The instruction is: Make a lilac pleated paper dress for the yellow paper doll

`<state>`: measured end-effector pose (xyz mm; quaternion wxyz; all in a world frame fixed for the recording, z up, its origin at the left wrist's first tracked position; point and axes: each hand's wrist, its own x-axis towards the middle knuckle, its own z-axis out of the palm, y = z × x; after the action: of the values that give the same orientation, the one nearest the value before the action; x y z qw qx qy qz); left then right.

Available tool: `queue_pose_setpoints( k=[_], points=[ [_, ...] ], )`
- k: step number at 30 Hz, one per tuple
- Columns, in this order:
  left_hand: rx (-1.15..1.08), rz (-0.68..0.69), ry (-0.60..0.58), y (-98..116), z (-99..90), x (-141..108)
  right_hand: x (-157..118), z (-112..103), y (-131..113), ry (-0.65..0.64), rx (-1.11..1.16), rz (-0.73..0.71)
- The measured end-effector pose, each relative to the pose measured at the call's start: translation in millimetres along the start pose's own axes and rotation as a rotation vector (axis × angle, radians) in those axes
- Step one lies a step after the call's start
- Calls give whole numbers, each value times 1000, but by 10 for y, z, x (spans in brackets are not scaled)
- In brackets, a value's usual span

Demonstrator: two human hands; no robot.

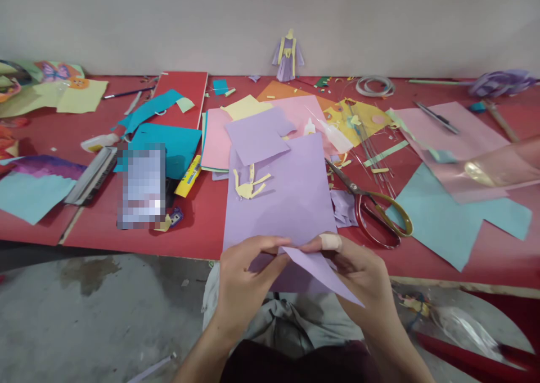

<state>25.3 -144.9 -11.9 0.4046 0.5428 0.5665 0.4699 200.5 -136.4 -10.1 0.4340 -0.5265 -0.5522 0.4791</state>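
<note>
Between my hands is a piece of purple paper [318, 270], tilted, with its pointed end hanging toward the lower right. My left hand [248, 276] pinches its left end between thumb and fingers. My right hand [358, 270], with a bandage [331, 242] on one finger, grips the upper edge; some of its fingers are hidden behind the paper. Beneath lies a large purple sheet [287, 203] that hangs over the table's front edge. A small yellow paper figure piece [244, 189] rests on that sheet. Above it lies a smaller purple sheet [259, 135].
Scissors [375, 206] with open blades lie right of the purple sheet. A paper doll in a purple dress [288, 57] leans at the wall. Left are a blurred-out rectangular object [143, 186] and a yellow box [188, 176]. Another person's arm [506, 161] reaches in from the right.
</note>
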Motion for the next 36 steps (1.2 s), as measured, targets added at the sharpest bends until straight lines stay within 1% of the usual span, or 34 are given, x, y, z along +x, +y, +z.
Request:
queue_pose_setpoints(
  k=[2,3,5,8,10,11,13,15,16,18,21,25,27,31,36],
  points=[
    [-2,-79,-79,3,-40,43,3,-5,33,10,38,31],
    [2,-116,-144,3,-63,66,6,-7,54,9,68,63],
    [42,-148,-230,0,-106,106,17,-15,93,-25,134,126],
    [46,-168,-258,-15,-144,133,39,-37,113,-113,156,161],
    [30,-164,-244,-31,-153,131,49,-52,101,-123,132,161],
    [44,-144,-225,-38,-157,127,52,-59,93,-110,117,161],
    [99,-55,-184,-49,-169,119,57,-74,83,-81,74,149],
    [118,48,-176,-52,-186,114,62,-92,86,-63,18,96],
    [103,78,-187,-51,-195,114,63,-101,92,-60,-10,60],
    [47,83,-215,-45,-211,113,62,-118,102,-55,-45,-14],
    [-42,68,-221,-36,-221,108,42,-133,91,-51,-38,-96],
    [-154,114,-223,-34,-228,96,0,-139,29,-41,-72,-206],
    [-200,130,-255,-32,-236,94,-13,-140,1,-43,-104,-254],
    [-179,215,-252,-18,-251,88,-16,-140,-28,-55,-120,-294],
    [-95,368,-185,16,-248,75,-9,-149,-24,-54,-97,-316]
  ],
)
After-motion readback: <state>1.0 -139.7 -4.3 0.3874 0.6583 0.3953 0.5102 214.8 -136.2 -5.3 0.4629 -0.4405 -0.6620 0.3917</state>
